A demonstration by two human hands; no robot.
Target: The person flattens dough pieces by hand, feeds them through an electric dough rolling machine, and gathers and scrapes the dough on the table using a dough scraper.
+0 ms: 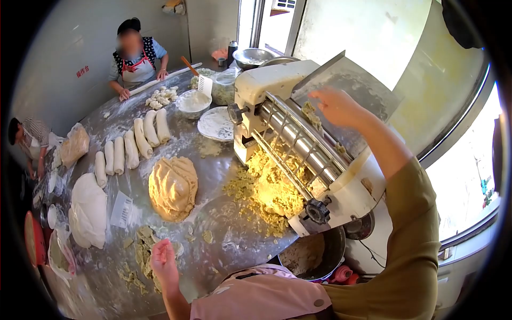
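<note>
My right hand (336, 106) is raised over the metal feed tray (341, 90) of the dough roller machine (304, 144), fingers extended, near greenish dough scraps (311, 114) at the rollers. Crumbly yellow-green dough (272, 186) is heaped below the rollers and spreads onto the table. Low in the view, my left hand (164, 258) hovers by flattened greenish dough pieces (144, 250); its fingers look curled, and whether they hold anything is unclear. A large tan dough mound (172, 188) lies beyond it.
White dough rolls (130, 149) form a row, with a big white dough slab (88, 210) nearer. A scraper (121, 209) lies beside it. One co-worker (137, 58) handles a long dough strand; another person (33, 141) stands far left. A pot (314, 253) sits under the machine.
</note>
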